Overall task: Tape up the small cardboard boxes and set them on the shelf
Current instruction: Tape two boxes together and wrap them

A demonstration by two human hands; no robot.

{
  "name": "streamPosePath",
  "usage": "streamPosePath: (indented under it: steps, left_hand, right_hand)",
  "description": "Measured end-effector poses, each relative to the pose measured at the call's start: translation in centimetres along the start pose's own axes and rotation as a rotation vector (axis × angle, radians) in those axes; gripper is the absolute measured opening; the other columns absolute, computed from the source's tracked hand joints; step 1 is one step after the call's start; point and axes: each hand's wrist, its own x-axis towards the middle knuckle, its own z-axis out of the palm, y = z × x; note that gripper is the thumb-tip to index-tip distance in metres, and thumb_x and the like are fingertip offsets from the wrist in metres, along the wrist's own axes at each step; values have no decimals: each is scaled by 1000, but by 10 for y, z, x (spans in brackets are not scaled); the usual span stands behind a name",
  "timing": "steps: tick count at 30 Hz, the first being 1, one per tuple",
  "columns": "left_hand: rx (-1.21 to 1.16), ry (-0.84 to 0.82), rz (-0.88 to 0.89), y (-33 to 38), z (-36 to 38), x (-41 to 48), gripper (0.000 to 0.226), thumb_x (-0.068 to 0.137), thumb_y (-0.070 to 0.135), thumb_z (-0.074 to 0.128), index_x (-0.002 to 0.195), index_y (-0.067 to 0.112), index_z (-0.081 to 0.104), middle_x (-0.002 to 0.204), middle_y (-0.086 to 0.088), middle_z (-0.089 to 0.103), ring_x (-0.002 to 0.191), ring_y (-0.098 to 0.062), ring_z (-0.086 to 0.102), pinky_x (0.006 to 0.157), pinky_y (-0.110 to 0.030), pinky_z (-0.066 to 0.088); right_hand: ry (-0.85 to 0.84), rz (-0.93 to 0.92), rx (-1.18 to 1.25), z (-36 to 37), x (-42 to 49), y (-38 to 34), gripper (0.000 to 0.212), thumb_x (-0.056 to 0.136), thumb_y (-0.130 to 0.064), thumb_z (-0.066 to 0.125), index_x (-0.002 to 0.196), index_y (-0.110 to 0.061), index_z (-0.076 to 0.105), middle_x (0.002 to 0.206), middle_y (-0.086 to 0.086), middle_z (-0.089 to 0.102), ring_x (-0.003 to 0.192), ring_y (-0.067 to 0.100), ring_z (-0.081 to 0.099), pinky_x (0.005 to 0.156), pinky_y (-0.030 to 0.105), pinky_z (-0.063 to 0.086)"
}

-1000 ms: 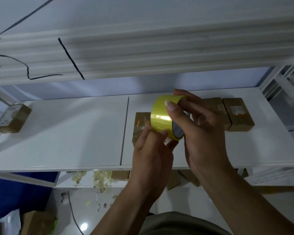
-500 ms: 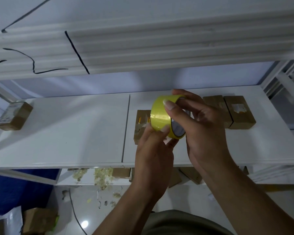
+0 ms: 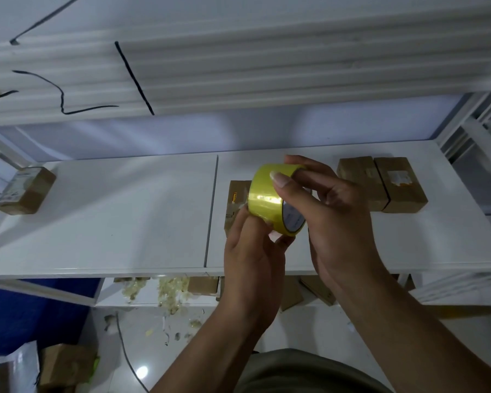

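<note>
I see both hands raised over a white shelf, sharing one roll of tape. The roll is wide, glossy and see-through yellow, with a pale printed core, and it is tilted so that its open side faces down and to the right. The right hand is curled round it — thumb lying across the outer band, fingers wrapped over the far rim. The left hand comes up from below and pinches the roll's lower edge between thumb and fingertips; I cannot tell whether a loose tape end is caught there.

Directly behind the grip, partly hidden by the roll and the left hand, a small cardboard box lies on the shelf. Just right of the grip, behind the right hand, a pair of brown boxes sits touching side by side — the outer one bears a torn white label. Well to the left of the grip, a fourth box rests at the shelf's end.
</note>
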Motion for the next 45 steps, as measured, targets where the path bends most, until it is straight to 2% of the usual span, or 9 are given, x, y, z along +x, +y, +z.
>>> streamPosePath:
  steps: [4, 8, 15, 23, 27, 34, 39, 42, 45]
  left_hand:
    - [50, 8, 34, -5, -2, -4, 48, 71, -9, 46, 118, -17, 55, 92, -23, 63, 87, -41, 53, 75, -44, 48]
    - [-8, -118, -22, 0, -6, -6, 50, 82, 17, 58, 127, -3, 61, 123, -27, 68, 118, -35, 67, 106, -47, 56]
    - [129, -30, 2, -10, -12, -2, 41, 92, 12, 50, 127, 3, 68, 124, -20, 73, 119, -36, 70, 103, -46, 60]
    - [1029, -106, 936, -1, -46, 12, 32, 101, 21, 72, 133, 17, 67, 137, -12, 62, 130, -28, 58, 100, -38, 51]
    - [1124, -158, 1068, -5, -53, 25, 33, 93, 16, 85, 123, 20, 71, 131, -2, 65, 125, -26, 60, 94, -52, 52]
    - [1163, -162, 1143, -17, -61, 33, 4, 103, 17, 66, 105, 21, 67, 108, 0, 68, 108, -17, 62, 90, -33, 47]
    - [1340, -116, 1056, -30, -56, 30, 12, 104, 7, 45, 102, 17, 51, 95, -13, 65, 94, -18, 51, 83, -27, 38]
    - [1031, 56, 673, -21, -60, 32, 20, 103, 5, 39, 95, 20, 49, 92, -1, 59, 86, -11, 53, 75, -24, 42]
    - [803, 92, 286, -21, -71, 33, 27, 114, 8, 41, 92, 18, 53, 84, 6, 57, 76, 2, 52, 69, -14, 44]
  right_hand:
    - [-20, -72, -97, 2, -2, -1, 22, 73, -55, 76, 77, -33, 79, 119, -19, 72, 111, -4, 66, 87, 17, 53]
    - [-8, -3, -23, -2, 4, 0, 23, 70, -55, 78, 79, -33, 81, 117, -16, 74, 116, 7, 68, 105, 53, 52]
    - [-15, 82, 23, -4, 4, 0, 27, 62, -56, 79, 78, -34, 83, 116, -13, 77, 117, 10, 68, 109, 53, 50]
    - [31, 266, 73, -19, 19, 7, 38, 58, -58, 91, 86, -33, 84, 89, -25, 78, 95, -8, 69, 98, 45, 50]
    - [-71, 283, -54, -20, 19, 18, 17, 64, -63, 80, 66, -47, 78, 69, -30, 72, 72, -21, 64, 77, 27, 44]
    - [-59, 378, -75, -19, 17, 25, 53, 74, -53, 84, 98, -5, 80, 100, 20, 77, 110, 40, 69, 106, 60, 49]
    - [-168, 483, -150, -23, 16, 34, 49, 70, -61, 80, 94, -19, 83, 94, -5, 80, 106, 20, 69, 109, 58, 47]
    - [-517, 283, -411, -38, 16, 43, 58, 84, -80, 53, 113, -36, 76, 125, -15, 66, 115, 3, 61, 101, 35, 51]
    - [-881, 158, -694, -58, 20, 57, 75, 70, -81, 73, 135, -47, 58, 146, -30, 37, 134, -5, 40, 103, 23, 48]
